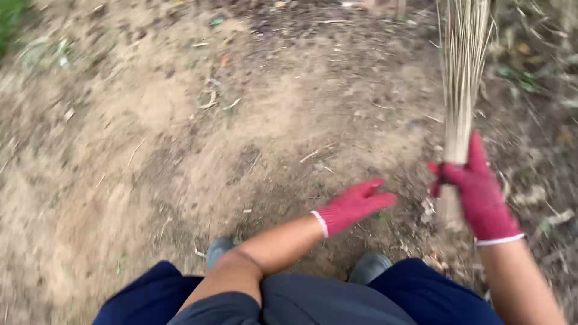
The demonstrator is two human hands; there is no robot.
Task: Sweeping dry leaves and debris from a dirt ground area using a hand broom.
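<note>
Fingers [448, 174] of the right hand [478, 192], in a red knit glove, are clenched around the bound neck of a twig broom [460, 90], gripping it just where the thin pale sticks are gathered into a bundle. Broom stands roughly upright near the right edge of the ground, its bristles fanning out toward the top right corner, stub end poking down below the fist. Left hand [355, 206], same red glove with a white cuff, is released: fingers stretched out flat and together, pointing toward the broom, holding nothing, a short gap from the right hand. Bare forearms on both sides. Ground [150, 132] is bare sandy dirt with scattered dry twigs and leaf scraps (view is motion-blurred, so small litter is hard to tell apart); darker leaf litter [542, 90] lies along the right edge, a bit of green at the top left corner. Along the bottom edge, dark blue trousers [433, 298] and two dark shoe toes [368, 265] on the dirt.
</note>
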